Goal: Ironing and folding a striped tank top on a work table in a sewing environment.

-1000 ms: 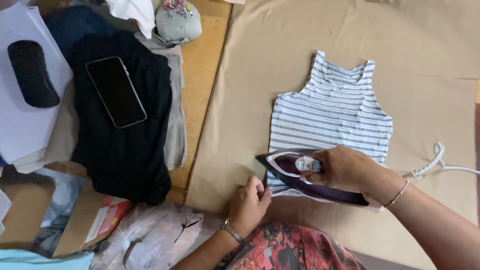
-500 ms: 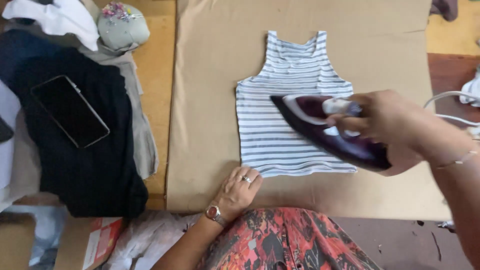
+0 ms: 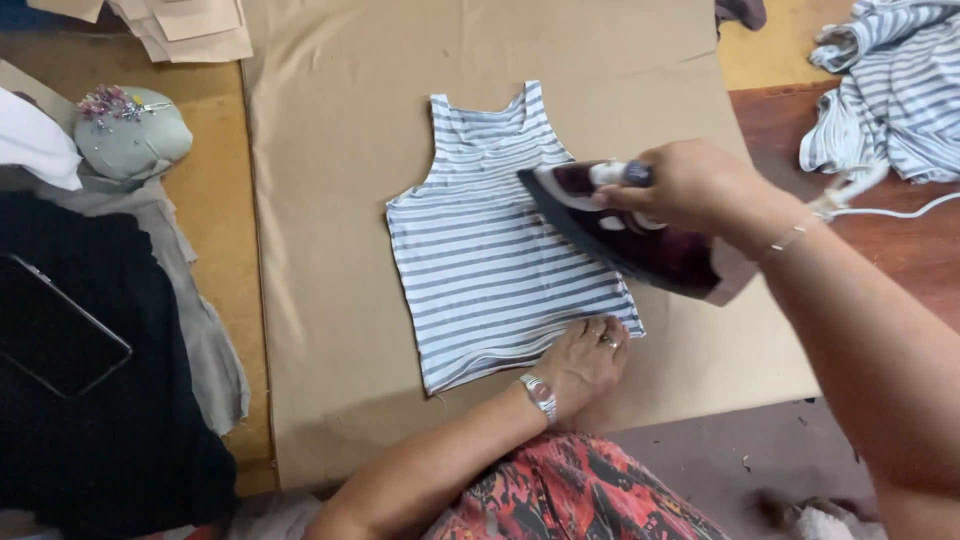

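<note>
A small blue-and-white striped tank top (image 3: 495, 260) lies flat on a tan cloth-covered board (image 3: 340, 180). My right hand (image 3: 690, 185) grips the handle of a dark maroon and white iron (image 3: 620, 230), which is tilted with its tip over the top's right side. A white cord (image 3: 890, 205) runs off to the right from the iron. My left hand (image 3: 585, 362) lies flat on the top's bottom hem and holds the fabric down; it wears a ring and a wristwatch.
A grey pincushion (image 3: 130, 140) full of pins sits at the left on the wooden table. A dark phone (image 3: 55, 330) lies on black fabric (image 3: 100, 440) at the left. More striped cloth (image 3: 890, 90) is heaped at the top right. Tan pattern pieces (image 3: 190, 25) lie at the top.
The iron has moved from the hem up and right along the top's side. My left hand has slid onto the hem. The view has shifted.
</note>
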